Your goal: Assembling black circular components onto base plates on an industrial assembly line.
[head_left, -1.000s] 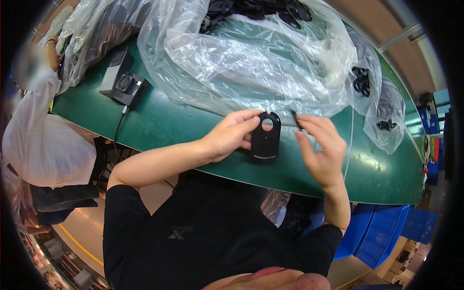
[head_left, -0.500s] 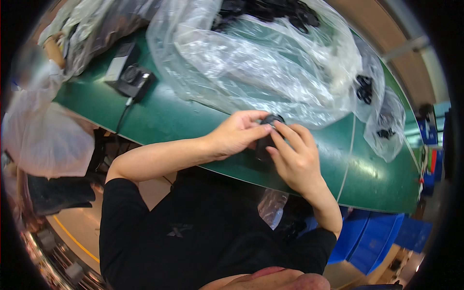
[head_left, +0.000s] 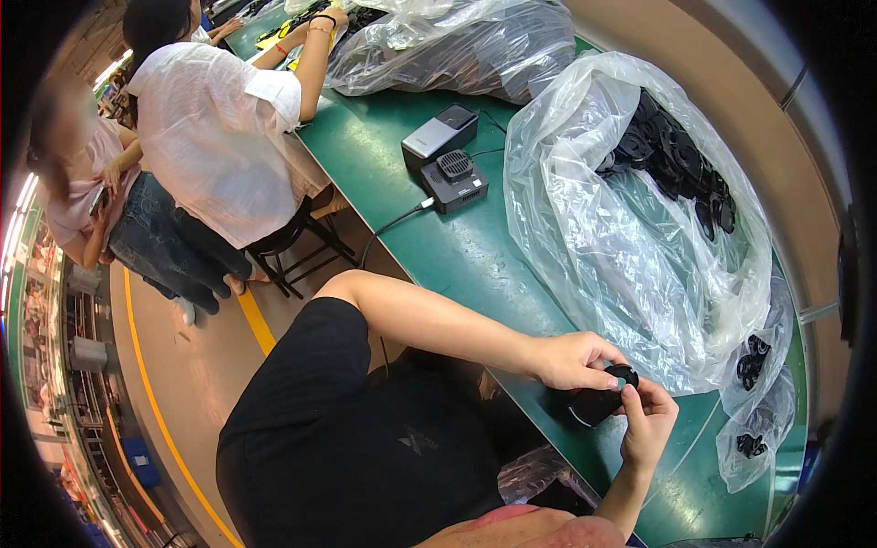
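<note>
My left hand (head_left: 577,360) grips a small black plastic part (head_left: 596,407) from its far side, with the thumb pressed on top. My right hand (head_left: 649,422) holds the same part from the right, thumb and fingers closed around its rounded end. The part has a flat, dark body and a round end; its exact kind does not show. Both hands are just above the green table (head_left: 557,320), near its front edge. Beyond them lies a large clear plastic bag (head_left: 594,237), open, with many black plastic parts (head_left: 671,151) inside.
Two small bags (head_left: 754,438) with black pieces lie at the right. Farther left on the table stand a black box with a round grille (head_left: 454,183), joined to a cable (head_left: 393,221), and a grey-black box (head_left: 440,132). Two people (head_left: 215,137) are at the left, one beside a black stool (head_left: 297,247).
The view has swung to the left, bringing the people and the floor into sight. Both hands keep their hold on the black part, which now appears lower and farther right.
</note>
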Demonstrator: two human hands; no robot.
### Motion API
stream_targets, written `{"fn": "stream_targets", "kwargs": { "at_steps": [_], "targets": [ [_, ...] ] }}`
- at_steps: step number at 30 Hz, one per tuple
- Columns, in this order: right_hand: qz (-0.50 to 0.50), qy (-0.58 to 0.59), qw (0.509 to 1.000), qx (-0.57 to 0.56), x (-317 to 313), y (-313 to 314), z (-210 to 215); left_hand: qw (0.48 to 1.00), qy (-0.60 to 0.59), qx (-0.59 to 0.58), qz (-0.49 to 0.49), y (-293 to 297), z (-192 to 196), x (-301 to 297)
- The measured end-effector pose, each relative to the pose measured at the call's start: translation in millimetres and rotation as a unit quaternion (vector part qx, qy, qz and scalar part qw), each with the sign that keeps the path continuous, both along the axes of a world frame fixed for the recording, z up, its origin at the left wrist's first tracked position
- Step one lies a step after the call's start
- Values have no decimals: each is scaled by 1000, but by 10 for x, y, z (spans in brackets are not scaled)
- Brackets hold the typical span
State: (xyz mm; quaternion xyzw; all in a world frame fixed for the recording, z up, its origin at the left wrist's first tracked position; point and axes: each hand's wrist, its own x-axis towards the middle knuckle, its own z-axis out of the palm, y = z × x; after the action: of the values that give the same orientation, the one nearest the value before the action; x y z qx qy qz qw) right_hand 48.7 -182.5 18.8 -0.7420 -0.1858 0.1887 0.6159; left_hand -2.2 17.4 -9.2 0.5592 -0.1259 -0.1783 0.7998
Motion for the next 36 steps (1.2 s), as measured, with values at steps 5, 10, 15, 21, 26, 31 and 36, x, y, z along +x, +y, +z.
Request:
{"fn": "stream_targets", "kwargs": {
  "at_steps": [5, 10, 15, 21, 26, 31, 36],
  "targets": [
    [-6, 43, 998, 43, -29, -45, 3, 997, -28, -46, 53, -132, -43, 6],
    [-42, -10, 999, -21, -119, -154, 65, 1000, -27, 6, -5, -130, 57, -12],
    [24, -14, 998, -60, 27, -48, 146, 996, 28, 90, 2, -13, 99, 39],
    [29, 93, 994, 46, 17, -211, 115, 990, 135, 28, -22, -18, 134, 41],
    [-263, -123, 957, 14, 586, -1288, 307, 981, 189, -33, -8, 12, 96, 29],
    [-562, -205, 731, -327, 1525, -3319, -81, 979, 199, -31, -31, -96, 160, 30],
    [-480, -180, 720, -469, 1863, -3371, -206, 979, 202, -23, -16, -85, 140, 37]
  ]
}}
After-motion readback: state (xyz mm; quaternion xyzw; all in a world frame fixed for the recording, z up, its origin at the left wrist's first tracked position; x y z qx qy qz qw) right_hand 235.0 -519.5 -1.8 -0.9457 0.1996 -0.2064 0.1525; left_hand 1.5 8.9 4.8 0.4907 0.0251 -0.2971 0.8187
